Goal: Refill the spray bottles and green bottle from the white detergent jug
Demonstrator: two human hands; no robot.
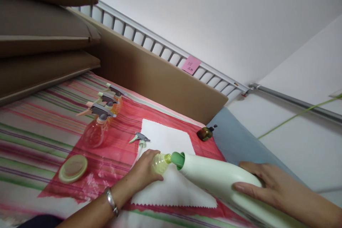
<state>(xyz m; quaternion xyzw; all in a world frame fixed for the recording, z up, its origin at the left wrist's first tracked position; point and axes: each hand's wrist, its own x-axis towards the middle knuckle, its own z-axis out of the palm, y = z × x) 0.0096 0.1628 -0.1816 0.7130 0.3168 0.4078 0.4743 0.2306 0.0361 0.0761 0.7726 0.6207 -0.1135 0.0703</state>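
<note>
My left hand (145, 171) is wrapped round a small clear yellow-green spray bottle (160, 163) without its head, its threaded neck pointing right. In my right hand (269, 185) is a large pale green jug (213, 172), tilted so that its darker green spout (176, 159) meets or nearly meets the bottle's mouth. Whether liquid is flowing cannot be made out. Beside my left hand lies a loose grey and green spray head (140, 138) with a thin tube. Under the bottle is a white cloth (157, 133) with zigzag edges.
Several spray bottles, one clear pink bottle (93, 133) among them, stand at the left on red sheeting (120, 171). A round pale green lid (73, 168) lies nearer me. A dark pump bottle (205, 134) is at the right. Behind runs a brown board (149, 74); cushions (42, 25) are stacked left.
</note>
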